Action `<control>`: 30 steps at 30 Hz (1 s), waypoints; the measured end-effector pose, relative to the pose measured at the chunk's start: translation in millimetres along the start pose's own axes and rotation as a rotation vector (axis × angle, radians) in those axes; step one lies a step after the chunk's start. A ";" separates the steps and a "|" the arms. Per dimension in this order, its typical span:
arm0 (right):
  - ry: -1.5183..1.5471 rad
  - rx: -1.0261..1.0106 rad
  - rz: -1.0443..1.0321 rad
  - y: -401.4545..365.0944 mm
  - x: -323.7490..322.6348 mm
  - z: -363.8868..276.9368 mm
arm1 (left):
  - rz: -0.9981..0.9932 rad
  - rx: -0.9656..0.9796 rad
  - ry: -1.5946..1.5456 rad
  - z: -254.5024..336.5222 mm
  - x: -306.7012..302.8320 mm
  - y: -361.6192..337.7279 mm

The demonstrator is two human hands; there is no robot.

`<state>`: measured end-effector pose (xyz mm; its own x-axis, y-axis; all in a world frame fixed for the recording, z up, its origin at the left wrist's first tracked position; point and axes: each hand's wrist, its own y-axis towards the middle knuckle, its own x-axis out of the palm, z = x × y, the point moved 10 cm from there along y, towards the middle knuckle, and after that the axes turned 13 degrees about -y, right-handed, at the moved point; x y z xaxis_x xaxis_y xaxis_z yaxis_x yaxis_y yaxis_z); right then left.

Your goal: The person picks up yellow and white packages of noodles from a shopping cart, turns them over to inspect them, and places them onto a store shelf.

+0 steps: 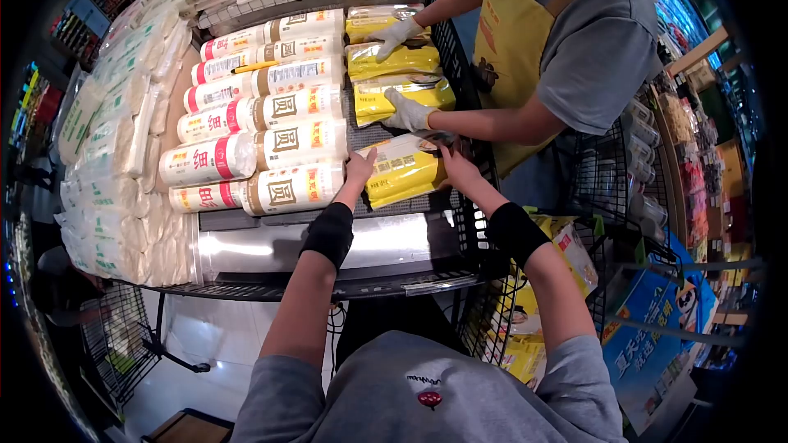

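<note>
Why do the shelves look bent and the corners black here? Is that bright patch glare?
Head view: a fisheye lens bows the rows and blacks out the corners; light glares white off the metal shelf below the noodle packs; the left hand, right hand and yellow packet between them are sharp, the edges smeared.

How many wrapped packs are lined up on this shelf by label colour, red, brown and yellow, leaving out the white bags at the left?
Red-label rolls: 6
Brown-label rolls: 6
Yellow packs: 4, including the yellow pack held between the left hand and right hand
Total: 16
</note>
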<state>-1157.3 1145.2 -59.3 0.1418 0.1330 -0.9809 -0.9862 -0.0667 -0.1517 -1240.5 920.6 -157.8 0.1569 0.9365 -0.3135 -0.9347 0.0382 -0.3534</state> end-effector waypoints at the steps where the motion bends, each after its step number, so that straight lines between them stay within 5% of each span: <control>1: -0.002 -0.002 -0.041 3.1 4.9 1.6 | -0.009 -0.030 0.024 -5.2 1.4 2.5; 5: 0.020 0.010 -0.105 15.2 13.3 7.9 | -0.031 -0.177 -0.187 -23.3 6.4 4.7; 8: 0.042 0.020 -0.136 18.3 25.2 10.1 | -0.250 -0.314 -0.447 31.0 8.1 -48.7; 14: 0.140 0.100 -0.264 20.0 33.6 17.0 | -0.292 -0.217 -0.524 -0.4 20.1 -30.1; 20: 0.045 0.152 -0.071 22.0 30.1 22.9 | -0.216 -0.173 -0.480 33.3 8.6 -55.3; 30: 0.097 0.209 -0.119 19.3 22.8 21.7 | -0.301 -0.142 -0.477 24.0 17.8 -54.5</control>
<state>-1175.0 1168.4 -81.9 0.2559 0.0320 -0.9662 -0.9569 0.1505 -0.2485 -1194.4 943.5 -123.0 0.2178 0.9462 0.2393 -0.8141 0.3113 -0.4903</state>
